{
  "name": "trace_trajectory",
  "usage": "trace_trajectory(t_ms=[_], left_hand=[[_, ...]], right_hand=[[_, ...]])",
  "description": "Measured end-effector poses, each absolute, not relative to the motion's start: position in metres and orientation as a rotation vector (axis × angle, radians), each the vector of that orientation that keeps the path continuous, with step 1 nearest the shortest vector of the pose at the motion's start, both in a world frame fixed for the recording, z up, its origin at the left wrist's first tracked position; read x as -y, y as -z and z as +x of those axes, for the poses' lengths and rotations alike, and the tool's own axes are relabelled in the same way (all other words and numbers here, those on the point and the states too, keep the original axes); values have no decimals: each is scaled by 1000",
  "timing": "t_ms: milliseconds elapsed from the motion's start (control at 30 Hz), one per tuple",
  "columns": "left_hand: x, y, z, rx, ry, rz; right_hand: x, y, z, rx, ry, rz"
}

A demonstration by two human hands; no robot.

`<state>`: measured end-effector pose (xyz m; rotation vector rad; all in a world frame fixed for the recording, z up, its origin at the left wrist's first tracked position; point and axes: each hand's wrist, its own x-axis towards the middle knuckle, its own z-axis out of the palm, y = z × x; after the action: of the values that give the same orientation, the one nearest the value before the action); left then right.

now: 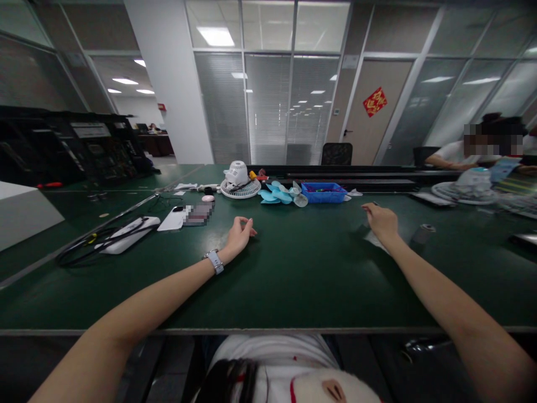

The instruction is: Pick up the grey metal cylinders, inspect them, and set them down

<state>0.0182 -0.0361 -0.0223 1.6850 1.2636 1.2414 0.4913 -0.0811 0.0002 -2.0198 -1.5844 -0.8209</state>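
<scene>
My left hand rests on the green table, its fingers loosely curled and a little apart, with nothing visible in them. A watch with a pale strap is on that wrist. Farther to the right, my right hand is raised slightly, fingertips pinched together. A tiny dark tip shows at the fingers, too small to name. Under this hand lies a whitish flat piece, partly hidden. Beside it stands a small grey cylinder.
Ahead are a white fan body on its grille, light-blue fan blades and a blue basket. Phones and a white power strip with black cable lie left. A co-worker sits far right.
</scene>
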Motion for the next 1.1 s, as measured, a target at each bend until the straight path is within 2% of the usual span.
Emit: trace_trajectory(t_ms=[200, 700, 867, 1100], left_hand=[[33, 25, 19, -1260, -1282, 1684], [38, 20, 19, -1247, -1246, 1665], [37, 21, 19, -1261, -1228, 1671], [37, 22, 20, -1251, -1243, 1677]], right_hand=[[81, 3, 495, 1542, 903, -1999], [83, 5, 496, 1259, 594, -1924], [79, 18, 495, 1175, 452, -1928], [67, 32, 504, 944, 82, -2195]])
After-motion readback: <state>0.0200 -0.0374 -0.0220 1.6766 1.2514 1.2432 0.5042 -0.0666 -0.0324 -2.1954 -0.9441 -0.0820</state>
